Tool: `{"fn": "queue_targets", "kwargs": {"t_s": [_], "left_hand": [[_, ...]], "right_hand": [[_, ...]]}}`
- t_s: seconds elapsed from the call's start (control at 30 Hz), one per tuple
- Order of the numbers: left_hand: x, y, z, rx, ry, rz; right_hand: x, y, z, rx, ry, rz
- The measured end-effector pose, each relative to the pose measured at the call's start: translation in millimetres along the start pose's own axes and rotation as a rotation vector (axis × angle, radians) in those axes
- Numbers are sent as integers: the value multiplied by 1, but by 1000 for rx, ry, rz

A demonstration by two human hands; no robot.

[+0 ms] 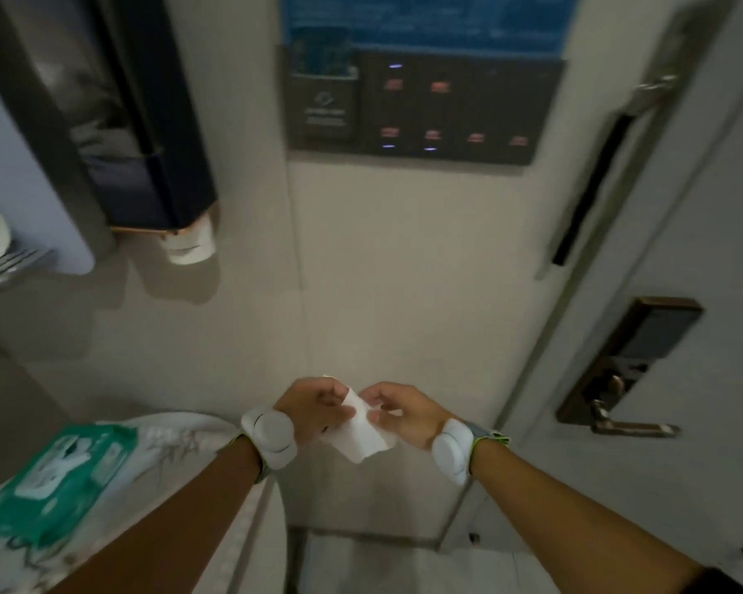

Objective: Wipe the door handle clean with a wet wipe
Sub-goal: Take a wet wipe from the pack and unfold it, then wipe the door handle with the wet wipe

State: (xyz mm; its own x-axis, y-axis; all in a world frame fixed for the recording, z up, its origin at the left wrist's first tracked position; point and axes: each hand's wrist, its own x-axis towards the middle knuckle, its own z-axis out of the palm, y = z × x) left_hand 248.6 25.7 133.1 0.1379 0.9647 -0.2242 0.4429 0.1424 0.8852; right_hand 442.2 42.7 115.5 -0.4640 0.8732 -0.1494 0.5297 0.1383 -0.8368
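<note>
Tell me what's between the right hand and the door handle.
Nothing: in the head view, only bare wall and the door's edge separate the right hand, pinching the wet wipe, from the door handle.

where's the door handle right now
In the head view the door handle is low on the right, on the dark lock plate, right of both hands, which hold the wet wipe.

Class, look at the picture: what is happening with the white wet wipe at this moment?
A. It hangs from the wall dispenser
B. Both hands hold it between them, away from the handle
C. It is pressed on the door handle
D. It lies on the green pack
B: the wet wipe sits pinched between the left hand and right hand, well clear of the door handle.
</note>
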Motion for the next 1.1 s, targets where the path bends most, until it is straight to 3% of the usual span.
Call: {"fn": "queue_targets", "kwargs": {"t_s": [0.3, 0.57, 0.7, 0.8, 1.0, 1.1], "left_hand": [[0, 72, 92, 185, -8, 99], [25, 114, 147, 192, -128, 238], [38, 126, 181, 108, -167, 326], [46, 136, 207, 123, -103, 403], [66, 177, 230, 458, -137, 730], [80, 209, 248, 630, -106, 921]], "right_hand": [[-85, 38, -71, 39, 168, 37], [-141, 41, -128, 180, 324, 172], [-160, 51, -152, 42, 362, 249], [-175, 71, -168, -5, 546, 375], [-198, 114, -209, 57, 906, 505], [-202, 140, -239, 27, 955, 504]]}}
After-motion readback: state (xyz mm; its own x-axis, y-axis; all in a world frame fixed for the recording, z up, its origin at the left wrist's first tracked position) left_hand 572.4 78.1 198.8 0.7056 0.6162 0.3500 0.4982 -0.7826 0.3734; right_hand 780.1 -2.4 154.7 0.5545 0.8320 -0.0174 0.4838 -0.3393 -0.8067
